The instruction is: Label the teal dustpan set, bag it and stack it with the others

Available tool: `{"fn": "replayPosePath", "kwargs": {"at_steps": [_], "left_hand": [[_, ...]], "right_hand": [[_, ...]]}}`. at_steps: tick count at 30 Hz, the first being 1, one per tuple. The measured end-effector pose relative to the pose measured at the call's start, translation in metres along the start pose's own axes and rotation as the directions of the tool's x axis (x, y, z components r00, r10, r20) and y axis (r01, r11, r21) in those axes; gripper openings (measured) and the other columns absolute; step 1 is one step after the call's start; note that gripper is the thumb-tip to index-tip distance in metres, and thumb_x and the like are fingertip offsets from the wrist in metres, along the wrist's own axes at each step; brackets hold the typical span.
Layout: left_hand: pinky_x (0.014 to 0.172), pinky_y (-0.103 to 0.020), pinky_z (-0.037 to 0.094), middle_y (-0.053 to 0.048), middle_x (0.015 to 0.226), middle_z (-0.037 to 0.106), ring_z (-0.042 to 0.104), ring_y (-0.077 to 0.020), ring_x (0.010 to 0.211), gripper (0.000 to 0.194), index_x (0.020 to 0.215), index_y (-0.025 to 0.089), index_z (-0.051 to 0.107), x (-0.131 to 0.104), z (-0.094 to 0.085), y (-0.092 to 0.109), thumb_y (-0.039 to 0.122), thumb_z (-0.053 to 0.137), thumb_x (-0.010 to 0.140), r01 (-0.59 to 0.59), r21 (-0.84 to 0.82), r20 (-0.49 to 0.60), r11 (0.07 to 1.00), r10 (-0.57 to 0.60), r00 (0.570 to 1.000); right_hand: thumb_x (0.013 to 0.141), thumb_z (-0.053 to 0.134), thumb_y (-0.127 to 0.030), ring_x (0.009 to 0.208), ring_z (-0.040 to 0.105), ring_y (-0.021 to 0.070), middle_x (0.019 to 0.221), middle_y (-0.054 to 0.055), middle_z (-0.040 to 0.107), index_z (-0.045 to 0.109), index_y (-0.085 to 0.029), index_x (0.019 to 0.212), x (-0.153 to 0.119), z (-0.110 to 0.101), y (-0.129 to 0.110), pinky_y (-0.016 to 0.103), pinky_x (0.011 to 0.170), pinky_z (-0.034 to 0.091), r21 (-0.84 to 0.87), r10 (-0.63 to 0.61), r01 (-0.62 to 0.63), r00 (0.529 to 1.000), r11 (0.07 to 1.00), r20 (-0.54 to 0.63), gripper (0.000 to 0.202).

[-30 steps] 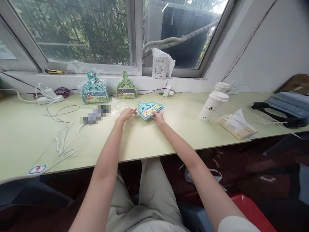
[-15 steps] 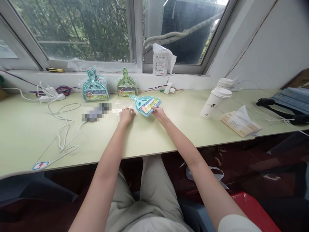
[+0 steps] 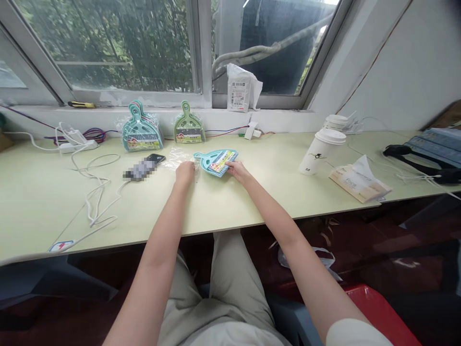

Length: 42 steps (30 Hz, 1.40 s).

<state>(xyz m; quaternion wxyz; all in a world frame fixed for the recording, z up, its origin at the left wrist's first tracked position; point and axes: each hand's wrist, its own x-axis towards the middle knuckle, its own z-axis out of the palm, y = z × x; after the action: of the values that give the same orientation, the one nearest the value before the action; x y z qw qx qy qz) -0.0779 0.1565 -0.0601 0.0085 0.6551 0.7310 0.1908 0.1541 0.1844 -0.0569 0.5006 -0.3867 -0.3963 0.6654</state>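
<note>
My right hand (image 3: 237, 170) grips the right edge of a teal dustpan (image 3: 216, 161) with a striped brush and a printed label; its handle points left. Left of it, my left hand (image 3: 185, 173) is closed on a clear plastic bag (image 3: 176, 157) that lies crumpled on the table. The handle's tip is close to my left hand. Behind them, a wrapped stack of teal dustpans (image 3: 141, 129) and a wrapped green dustpan (image 3: 187, 126) lean against the wall.
A phone (image 3: 142, 167), white cables (image 3: 94, 202) and a power strip (image 3: 79, 144) lie on the left. White cups (image 3: 321, 151), a tissue pack (image 3: 358, 180) and a black strap-like item (image 3: 418, 161) are on the right. A yellow cutter (image 3: 81, 104) and a white package (image 3: 241, 91) sit on the sill.
The dustpan has been lowered slightly and turned a little in my right hand. My left hand has closed its fingers on the plastic bag, which has shifted slightly to the left.
</note>
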Motion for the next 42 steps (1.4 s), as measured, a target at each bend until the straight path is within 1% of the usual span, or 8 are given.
{"fn": "replayPosePath", "kwargs": {"at_steps": [7, 16, 18, 22, 28, 32, 37, 42], "left_hand": [[0.093, -0.038, 0.047, -0.018, 0.105, 0.068, 0.061, -0.0303, 0.108, 0.038, 0.108, 0.012, 0.071, -0.002, -0.007, 0.003, 0.009, 0.04, 0.087, 0.062, 0.075, -0.047, 0.995, -0.058, 0.997], [0.093, -0.037, 0.047, -0.016, 0.107, 0.068, 0.062, -0.0287, 0.108, 0.055, 0.133, 0.013, 0.056, -0.001, -0.013, -0.004, 0.001, 0.029, 0.087, 0.149, 0.019, -0.185, 0.989, -0.144, 0.972], [0.094, -0.037, 0.046, -0.016, 0.111, 0.067, 0.062, -0.0282, 0.109, 0.056, 0.136, 0.014, 0.053, -0.003, -0.014, 0.0, 0.001, 0.028, 0.087, 0.108, -0.017, -0.193, 0.994, -0.109, 0.975], [0.098, -0.036, 0.044, -0.016, 0.12, 0.065, 0.06, -0.0278, 0.114, 0.054, 0.136, 0.013, 0.053, -0.008, -0.015, 0.011, 0.003, 0.03, 0.088, -0.08, -0.068, -0.157, 0.994, 0.069, 0.985], [0.098, -0.034, 0.045, -0.01, 0.126, 0.063, 0.058, -0.0253, 0.117, 0.049, 0.135, 0.022, 0.055, -0.015, -0.016, 0.028, 0.011, 0.033, 0.093, -0.27, -0.102, -0.164, 0.957, 0.252, 0.954], [0.097, -0.034, 0.046, -0.009, 0.125, 0.063, 0.058, -0.0246, 0.117, 0.048, 0.134, 0.024, 0.056, -0.017, -0.018, 0.032, 0.012, 0.032, 0.093, -0.278, -0.129, -0.215, 0.952, 0.247, 0.945], [0.102, -0.034, 0.044, -0.007, 0.126, 0.064, 0.057, -0.0219, 0.118, 0.049, 0.131, 0.02, 0.056, -0.013, -0.021, 0.021, 0.007, 0.032, 0.09, -0.175, -0.233, -0.317, 0.957, 0.095, 0.944], [0.101, -0.031, 0.045, -0.004, 0.122, 0.067, 0.06, -0.0177, 0.115, 0.051, 0.126, 0.02, 0.058, -0.006, -0.014, 0.013, 0.002, 0.036, 0.083, -0.245, -0.337, -0.314, 0.909, 0.136, 0.94]], "right_hand": [[0.086, 0.056, 0.001, 0.071, 0.071, 0.0148, 0.08, 0.007, 0.075, 0.064, -0.01, 0.09, -0.006, 0.005, -0.004, 0.026, 0.073, 0.061, -0.064, 0.073, -0.067, 0.991, 0.996, 0.109, 0.015], [0.084, 0.053, 0.003, 0.071, 0.072, 0.0158, 0.077, 0.006, 0.075, 0.064, -0.009, 0.096, -0.002, -0.001, -0.007, 0.027, 0.072, 0.062, -0.037, 0.054, -0.053, 0.998, 0.998, 0.022, 0.021], [0.083, 0.055, 0.002, 0.07, 0.072, 0.0157, 0.078, 0.006, 0.075, 0.065, -0.01, 0.094, -0.002, -0.001, -0.004, 0.027, 0.072, 0.062, -0.049, 0.053, -0.05, 0.997, 0.998, 0.057, 0.019], [0.081, 0.061, 0.0, 0.072, 0.071, 0.0153, 0.084, 0.007, 0.075, 0.066, -0.012, 0.09, -0.004, 0.003, 0.0, 0.028, 0.074, 0.061, -0.079, 0.062, -0.052, 0.989, 0.996, 0.136, 0.016], [0.082, 0.06, 0.0, 0.073, 0.071, 0.0149, 0.085, 0.007, 0.075, 0.065, -0.012, 0.086, -0.004, 0.005, 0.001, 0.027, 0.074, 0.061, -0.052, 0.028, -0.024, 0.997, 0.998, 0.077, 0.014], [0.085, 0.057, -0.001, 0.076, 0.072, 0.0159, 0.087, 0.006, 0.075, 0.064, -0.012, 0.089, -0.001, 0.003, 0.001, 0.027, 0.072, 0.061, 0.005, -0.034, 0.034, 0.997, 0.999, 0.065, 0.014], [0.084, 0.058, -0.002, 0.078, 0.072, 0.0161, 0.086, 0.006, 0.075, 0.064, -0.013, 0.091, -0.001, 0.001, -0.002, 0.03, 0.079, 0.061, 0.057, -0.093, 0.091, 0.995, 0.994, 0.021, 0.014], [0.082, 0.059, 0.0, 0.077, 0.072, 0.016, 0.085, 0.006, 0.075, 0.063, -0.013, 0.09, -0.001, 0.0, -0.003, 0.031, 0.082, 0.06, 0.062, -0.081, 0.085, 0.995, 0.994, -0.063, 0.016]]}}
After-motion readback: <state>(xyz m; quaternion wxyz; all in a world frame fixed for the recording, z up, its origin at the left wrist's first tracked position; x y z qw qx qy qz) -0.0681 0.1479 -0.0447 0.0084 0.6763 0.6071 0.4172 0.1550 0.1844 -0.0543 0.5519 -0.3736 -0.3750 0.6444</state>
